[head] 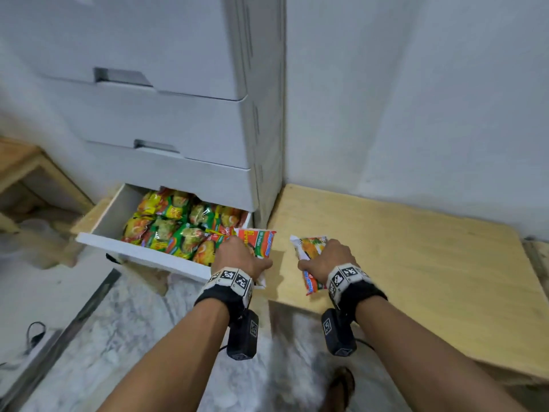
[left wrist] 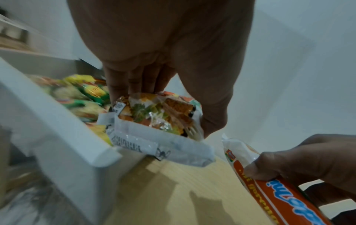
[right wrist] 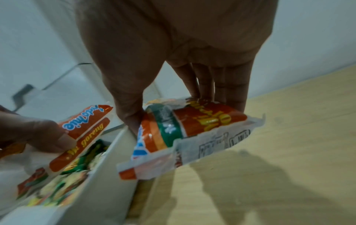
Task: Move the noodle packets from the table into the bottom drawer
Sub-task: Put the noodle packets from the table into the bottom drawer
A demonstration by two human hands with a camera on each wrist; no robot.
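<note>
My left hand [head: 237, 257] grips an orange and white noodle packet [head: 261, 242] over the right front corner of the open bottom drawer [head: 142, 257]; the left wrist view shows the fingers and thumb clamped on that packet [left wrist: 159, 115]. My right hand [head: 326, 257] grips a second noodle packet [head: 309, 248] just above the low wooden table [head: 416, 257], near its left edge; fingers and thumb pinch this packet [right wrist: 192, 124] from above. The drawer holds several green, yellow and red noodle packets [head: 178, 230].
The white drawer cabinet [head: 184, 114] stands against the wall, its upper drawers closed. A wooden bench [head: 26, 168] sits at far left. A sandal [head: 341, 385] lies on the marbled floor below the table's front edge. A black cable [head: 34, 331] lies lower left.
</note>
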